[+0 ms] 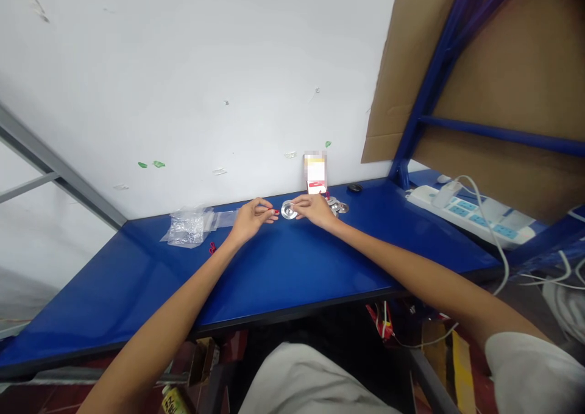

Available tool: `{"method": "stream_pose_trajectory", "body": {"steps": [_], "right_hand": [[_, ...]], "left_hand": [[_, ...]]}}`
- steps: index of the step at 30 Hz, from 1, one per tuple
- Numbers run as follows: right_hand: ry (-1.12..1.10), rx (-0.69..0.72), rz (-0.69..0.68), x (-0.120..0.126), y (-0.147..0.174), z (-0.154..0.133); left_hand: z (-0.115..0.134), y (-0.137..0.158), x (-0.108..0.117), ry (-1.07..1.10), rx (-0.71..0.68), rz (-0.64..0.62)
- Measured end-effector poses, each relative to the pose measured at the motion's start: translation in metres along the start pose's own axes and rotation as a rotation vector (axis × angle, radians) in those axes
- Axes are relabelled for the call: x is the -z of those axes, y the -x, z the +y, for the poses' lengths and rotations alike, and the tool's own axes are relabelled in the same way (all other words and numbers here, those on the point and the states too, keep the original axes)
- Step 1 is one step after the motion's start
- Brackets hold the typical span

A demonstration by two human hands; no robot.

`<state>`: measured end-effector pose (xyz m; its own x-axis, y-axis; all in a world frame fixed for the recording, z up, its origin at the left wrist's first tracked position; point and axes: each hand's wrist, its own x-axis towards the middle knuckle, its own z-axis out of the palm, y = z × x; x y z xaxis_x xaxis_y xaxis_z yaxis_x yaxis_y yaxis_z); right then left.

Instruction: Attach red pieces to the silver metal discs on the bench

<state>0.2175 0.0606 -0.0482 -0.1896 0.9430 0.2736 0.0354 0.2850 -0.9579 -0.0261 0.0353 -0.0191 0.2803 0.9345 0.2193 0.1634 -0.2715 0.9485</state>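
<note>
My right hand [312, 210] pinches a round, shiny silver metal disc [288, 210] by its right edge, above the blue table. Just left of the disc is my left hand [253, 219], its fingertips closed on a small red piece [276, 211] whose kind I cannot make out. The disc and the red piece are close together but look apart. Behind my right wrist lie several similar silver discs [340, 207] in a loose pile. Small red pieces [212, 248] lie on the table left of my left hand.
Clear plastic bags [187, 228] lie at the back left of the blue table [292, 274]. A small white and red card or box [315, 173] stands against the wall. Near it sits a black round object [354, 188]. A white power strip [470, 213] with cables is at right.
</note>
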Motion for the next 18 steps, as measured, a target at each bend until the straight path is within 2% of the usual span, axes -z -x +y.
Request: {"method": "stream_pose_trajectory", "body": {"steps": [6, 9, 12, 18], "right_hand": [[-0.015, 0.010, -0.006, -0.001, 0.000, 0.000], [-0.032, -0.004, -0.017, 0.000, 0.001, -0.001], [-0.052, -0.023, -0.033, 0.000, 0.001, 0.000], [-0.106, -0.057, -0.054, 0.000, 0.000, 0.003]], "left_hand": [[0.010, 0.003, -0.003, -0.049, -0.145, -0.009], [0.015, 0.007, -0.005, -0.024, -0.108, -0.087], [0.019, 0.012, -0.009, -0.093, -0.059, -0.167], [0.017, 0.012, -0.014, -0.120, -0.074, -0.246]]}}
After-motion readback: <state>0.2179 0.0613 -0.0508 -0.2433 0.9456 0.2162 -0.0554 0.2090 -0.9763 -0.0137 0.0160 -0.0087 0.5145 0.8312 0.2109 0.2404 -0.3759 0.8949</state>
